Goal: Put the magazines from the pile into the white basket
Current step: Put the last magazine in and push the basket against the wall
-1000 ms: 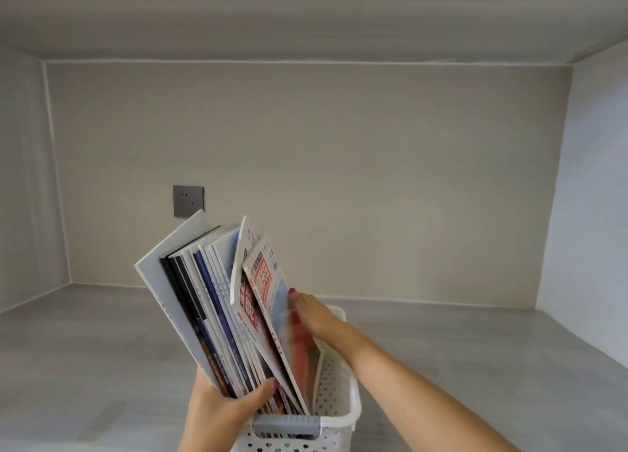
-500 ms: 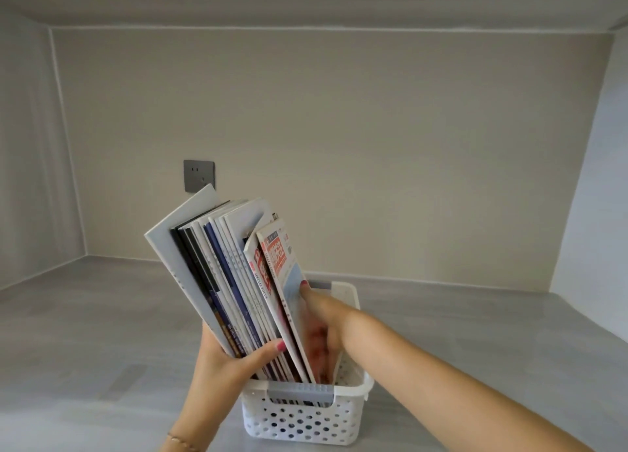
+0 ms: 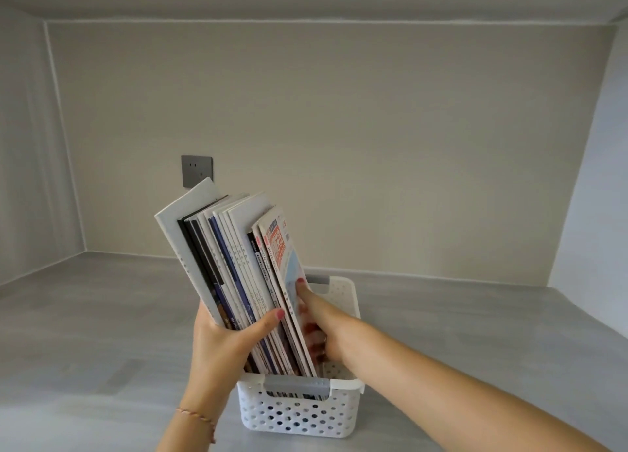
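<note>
Left hand (image 3: 224, 339) clamps fingers and thumb round the leaning magazines (image 3: 238, 271) standing in the white basket (image 3: 299, 414) mid-counter, right hand (image 3: 319, 322) presses straight fingers against the outermost cover.

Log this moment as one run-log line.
left hand: grips magazines | right hand: presses outermost cover | magazines: tilted in white basket

Both hands (image 3: 224, 343) hold tilted magazines (image 3: 234, 264) in white basket (image 3: 299, 414), right hand apparently behind.

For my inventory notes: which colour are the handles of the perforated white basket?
Grey, on the white perforated plastic basket; clearest in the head view at the near handle.
</note>
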